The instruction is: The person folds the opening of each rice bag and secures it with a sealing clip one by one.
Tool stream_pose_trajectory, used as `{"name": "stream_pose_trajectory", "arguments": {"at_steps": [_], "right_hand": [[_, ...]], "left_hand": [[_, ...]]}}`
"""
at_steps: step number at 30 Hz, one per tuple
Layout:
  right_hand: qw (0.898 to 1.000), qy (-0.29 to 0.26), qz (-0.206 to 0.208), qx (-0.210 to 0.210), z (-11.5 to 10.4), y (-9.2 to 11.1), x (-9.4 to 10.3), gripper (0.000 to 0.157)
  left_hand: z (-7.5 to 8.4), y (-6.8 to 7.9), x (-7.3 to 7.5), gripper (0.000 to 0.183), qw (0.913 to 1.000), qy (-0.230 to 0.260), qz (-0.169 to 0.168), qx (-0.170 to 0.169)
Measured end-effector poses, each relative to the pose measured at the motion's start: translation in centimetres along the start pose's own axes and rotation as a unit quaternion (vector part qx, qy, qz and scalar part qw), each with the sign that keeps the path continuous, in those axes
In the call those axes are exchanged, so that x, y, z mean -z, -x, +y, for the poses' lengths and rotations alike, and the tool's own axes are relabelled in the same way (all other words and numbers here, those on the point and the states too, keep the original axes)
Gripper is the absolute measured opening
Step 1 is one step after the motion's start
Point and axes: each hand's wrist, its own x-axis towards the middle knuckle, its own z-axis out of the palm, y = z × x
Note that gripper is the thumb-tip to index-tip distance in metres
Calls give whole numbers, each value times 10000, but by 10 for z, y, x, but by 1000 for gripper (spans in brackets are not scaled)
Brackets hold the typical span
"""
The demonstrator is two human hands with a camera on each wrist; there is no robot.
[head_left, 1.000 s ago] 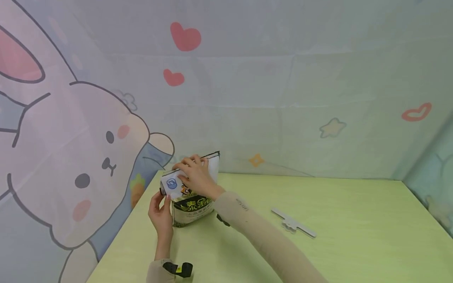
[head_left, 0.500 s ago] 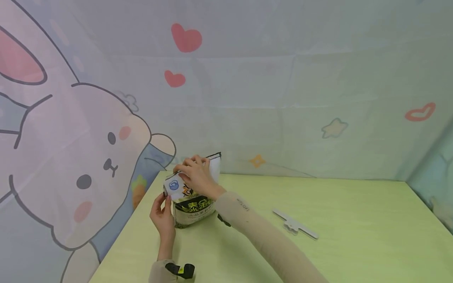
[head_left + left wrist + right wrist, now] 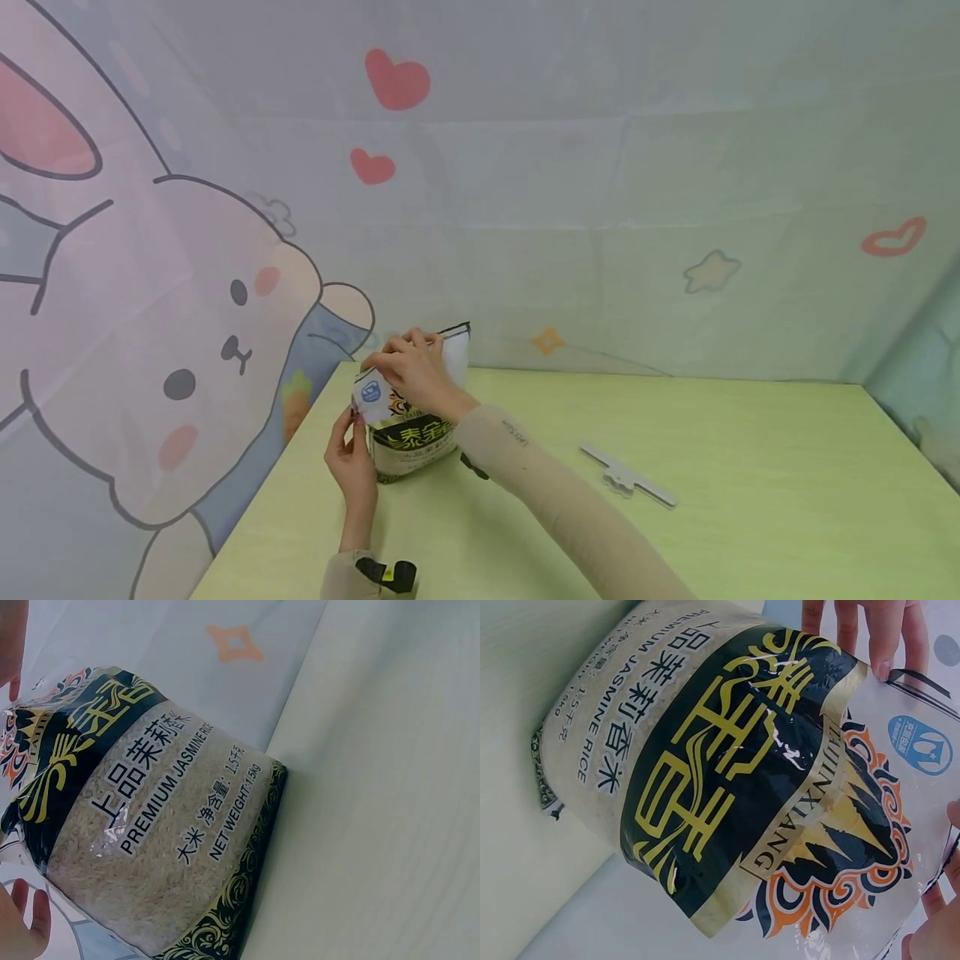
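Note:
A bag of jasmine rice (image 3: 416, 446) stands at the left of the table, clear below and white at its top. My left hand (image 3: 352, 471) pinches its upper left side edge between thumb and fingers. Over the top edge, my right hand (image 3: 420, 375) grips the white film with fingers bent across it. In the right wrist view the left fingertips (image 3: 883, 669) lie at the bag's side edge, near a blue round logo. Rice grains and printed lettering show on the bag (image 3: 165, 802) in the left wrist view.
A pale bag-sealing clip (image 3: 628, 477) with a flower-shaped press lies on the green table (image 3: 765, 450), right of the bag. Behind rises a cloth backdrop (image 3: 525, 192) printed with a rabbit and hearts. Dark straps (image 3: 386, 575) circle the wrists.
My left hand has shifted slightly right, drawing the bag's upper left corner inward. The right hand stays on the top edge, and the clip has not moved.

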Motion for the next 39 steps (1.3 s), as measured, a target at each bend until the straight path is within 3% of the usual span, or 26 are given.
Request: {"name": "stream_pose_trajectory", "arguments": {"at_steps": [5, 12, 21, 24, 28, 32, 39], "right_hand": [[9999, -44, 88, 38, -1, 0, 1, 20], [9995, -296, 88, -59, 0, 1, 3, 19], [9985, -500, 201, -113, 4, 1, 2, 20], [9986, -451, 234, -121, 5, 1, 0, 19], [9986, -426, 276, -115, 8, 2, -1, 18], [9986, -432, 269, -122, 8, 2, 0, 18], [9981, -584, 199, -94, 7, 3, 2, 19]], "left_hand": [[0, 0, 3, 22, 9997, 123, -122, -150], [0, -2, 6, 21, 9999, -135, 28, 92], [-9, -5, 13, 20, 9997, -183, 15, 148], [-14, -7, 16, 20, 9994, -190, -104, 280], [-18, -11, 19, 22, 9972, 78, -236, 704], [-18, -16, 19, 28, 9943, 3, -229, 1046], [-20, -19, 18, 22, 9920, -461, -437, 1089]]}}
